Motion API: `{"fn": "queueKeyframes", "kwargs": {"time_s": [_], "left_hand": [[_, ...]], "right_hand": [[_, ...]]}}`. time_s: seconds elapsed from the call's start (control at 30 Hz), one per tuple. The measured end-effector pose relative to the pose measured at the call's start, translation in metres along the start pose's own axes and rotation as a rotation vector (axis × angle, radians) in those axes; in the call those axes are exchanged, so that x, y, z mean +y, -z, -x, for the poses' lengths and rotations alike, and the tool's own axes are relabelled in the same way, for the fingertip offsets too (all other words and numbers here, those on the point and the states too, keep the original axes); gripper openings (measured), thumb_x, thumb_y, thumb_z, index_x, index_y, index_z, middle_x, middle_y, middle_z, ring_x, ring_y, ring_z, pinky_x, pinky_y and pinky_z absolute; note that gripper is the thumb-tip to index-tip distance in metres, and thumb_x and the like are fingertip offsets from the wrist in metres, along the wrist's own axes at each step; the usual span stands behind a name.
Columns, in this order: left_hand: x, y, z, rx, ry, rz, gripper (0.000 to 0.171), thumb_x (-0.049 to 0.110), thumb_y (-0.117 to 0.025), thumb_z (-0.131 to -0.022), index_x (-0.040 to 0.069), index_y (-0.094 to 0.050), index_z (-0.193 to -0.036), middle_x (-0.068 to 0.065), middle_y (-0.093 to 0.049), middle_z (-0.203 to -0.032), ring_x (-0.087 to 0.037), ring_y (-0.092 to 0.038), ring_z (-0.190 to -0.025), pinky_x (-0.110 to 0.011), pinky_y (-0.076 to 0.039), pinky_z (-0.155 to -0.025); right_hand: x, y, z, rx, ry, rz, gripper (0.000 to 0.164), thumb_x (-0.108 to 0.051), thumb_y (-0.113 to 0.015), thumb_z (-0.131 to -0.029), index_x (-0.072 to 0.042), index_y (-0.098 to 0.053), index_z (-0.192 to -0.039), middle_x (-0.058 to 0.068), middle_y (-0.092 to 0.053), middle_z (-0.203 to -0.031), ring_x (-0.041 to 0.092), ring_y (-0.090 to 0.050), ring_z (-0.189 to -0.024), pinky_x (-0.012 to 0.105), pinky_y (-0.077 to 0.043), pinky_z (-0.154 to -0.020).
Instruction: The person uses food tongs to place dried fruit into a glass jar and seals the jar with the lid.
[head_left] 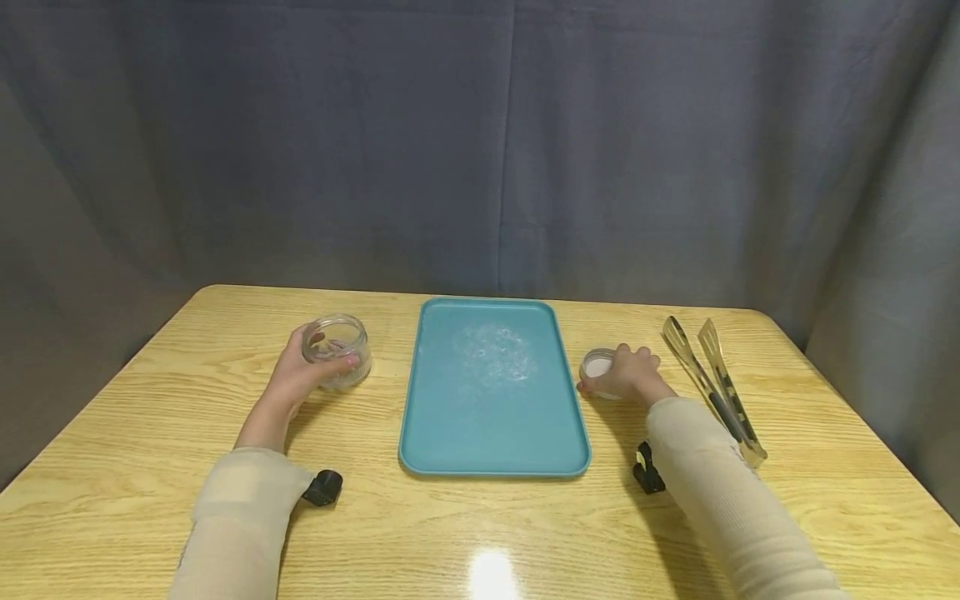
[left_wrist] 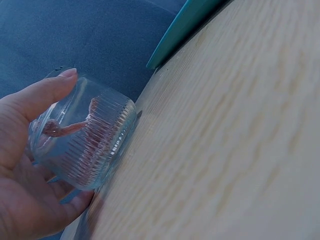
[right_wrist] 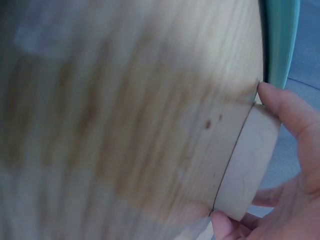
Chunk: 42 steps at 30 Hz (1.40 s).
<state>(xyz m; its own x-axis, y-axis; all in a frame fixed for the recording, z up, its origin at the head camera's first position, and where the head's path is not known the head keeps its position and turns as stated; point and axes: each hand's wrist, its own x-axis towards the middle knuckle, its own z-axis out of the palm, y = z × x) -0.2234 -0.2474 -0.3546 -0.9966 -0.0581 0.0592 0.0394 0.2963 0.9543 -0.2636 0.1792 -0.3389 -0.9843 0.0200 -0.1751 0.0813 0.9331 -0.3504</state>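
My left hand curls round a ribbed clear glass jar on the table left of the tray. Its thumb lies over the near side, and some reddish pieces show through the glass in the left wrist view. To the right of the tray, my right hand grips a low round container with white contents. Its thumb and fingertips are on opposite sides of the container wall in the right wrist view. Between the hands lies a blue-green tray with white powder scattered on its far half.
Metal tongs with slotted ends and dark grips lie on the right side of the wooden table. A grey curtain hangs behind the table's far edge. Each wrist carries a small black camera.
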Motion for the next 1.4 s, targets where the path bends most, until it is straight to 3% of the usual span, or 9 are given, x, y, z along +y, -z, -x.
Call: {"fn": "queueKeyframes", "kwargs": {"time_s": [0.4, 0.67, 1.0, 1.23, 1.4], "left_hand": [[0.005, 0.000, 0.000, -0.017, -0.002, -0.020, 0.100, 0.031, -0.073, -0.069, 0.009, -0.004, -0.139, -0.019, -0.014, -0.138, -0.039, -0.025, -0.119, -0.047, -0.028, -0.093], [0.003, 0.001, -0.002, -0.023, -0.036, -0.045, 0.105, 0.030, -0.074, -0.067, 0.007, -0.001, -0.138, -0.020, -0.013, -0.138, -0.041, -0.022, -0.120, -0.049, -0.026, -0.093], [0.001, -0.001, -0.004, -0.019, -0.048, -0.045, 0.103, 0.013, -0.075, -0.066, 0.006, -0.001, -0.138, -0.023, -0.015, -0.136, -0.042, -0.024, -0.118, -0.047, -0.028, -0.092], [0.003, -0.001, 0.001, -0.007, -0.021, -0.064, 0.102, 0.016, -0.076, -0.065, 0.006, -0.004, -0.138, -0.020, -0.018, -0.136, -0.040, -0.026, -0.117, -0.049, -0.030, -0.091], [0.008, -0.006, 0.000, -0.021, -0.042, -0.058, 0.101, 0.016, -0.077, -0.063, 0.005, -0.009, -0.137, -0.021, -0.022, -0.134, -0.039, -0.028, -0.117, -0.047, -0.030, -0.091]], "right_hand": [[0.007, 0.006, 0.007, -0.006, 0.012, -0.044, 0.076, -0.039, -0.065, -0.069, 0.017, -0.033, -0.110, 0.029, -0.032, -0.095, 0.044, -0.028, -0.094, 0.048, -0.038, -0.069], [0.011, 0.009, 0.007, -0.020, 0.016, -0.077, 0.073, -0.034, -0.064, -0.069, 0.015, -0.031, -0.112, 0.028, -0.032, -0.096, 0.042, -0.026, -0.093, 0.047, -0.037, -0.069], [0.016, 0.013, 0.009, -0.051, 0.005, -0.091, 0.078, -0.035, -0.063, -0.070, 0.014, -0.026, -0.117, 0.030, -0.031, -0.100, 0.043, -0.027, -0.095, 0.048, -0.037, -0.069], [0.022, 0.020, 0.010, -0.053, 0.084, -0.264, 0.081, -0.029, -0.063, -0.073, 0.003, -0.020, -0.132, 0.033, -0.027, -0.112, 0.045, -0.023, -0.100, 0.049, -0.035, -0.073], [0.019, 0.029, 0.012, -0.094, 0.160, -0.456, 0.079, -0.025, -0.061, -0.078, 0.003, -0.014, -0.133, 0.032, -0.026, -0.121, 0.041, -0.035, -0.101, 0.041, -0.042, -0.073]]}}
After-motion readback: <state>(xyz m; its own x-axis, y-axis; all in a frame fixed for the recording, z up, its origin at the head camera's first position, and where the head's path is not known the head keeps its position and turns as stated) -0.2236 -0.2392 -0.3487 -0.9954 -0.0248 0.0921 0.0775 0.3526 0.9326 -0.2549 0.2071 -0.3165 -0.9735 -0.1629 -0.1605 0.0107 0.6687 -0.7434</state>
